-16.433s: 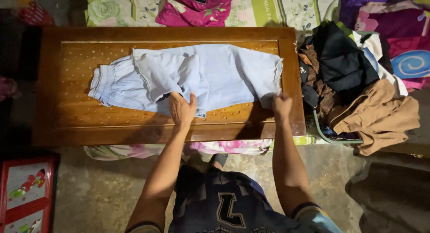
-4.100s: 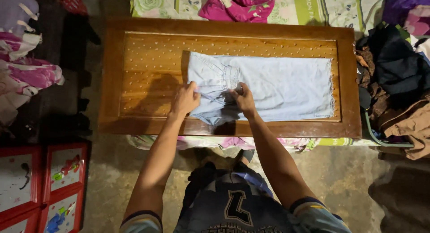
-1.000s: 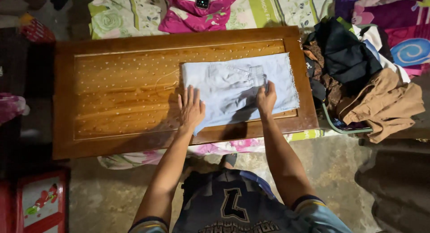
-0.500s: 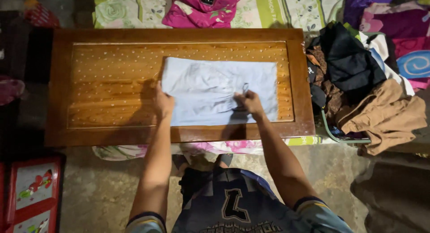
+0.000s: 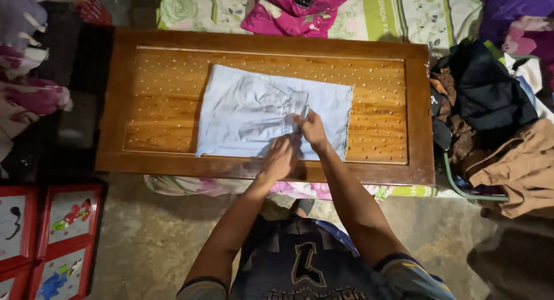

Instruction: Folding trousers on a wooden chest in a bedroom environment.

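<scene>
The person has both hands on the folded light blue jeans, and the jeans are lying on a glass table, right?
Not quite. Both the left hand and the right hand do rest on the folded light blue jeans, but the head view shows them lying on a brown wooden board dotted with small studs, not a glass table.

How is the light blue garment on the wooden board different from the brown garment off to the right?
The light blue garment is folded into a flat rectangle; the brown garment lies crumpled and unfolded. The blue one sits alone on the wooden board under the left hand and right hand; the brown one lies in a clothes pile beside the board, untouched. Both are plain, single-coloured cloth.
</scene>
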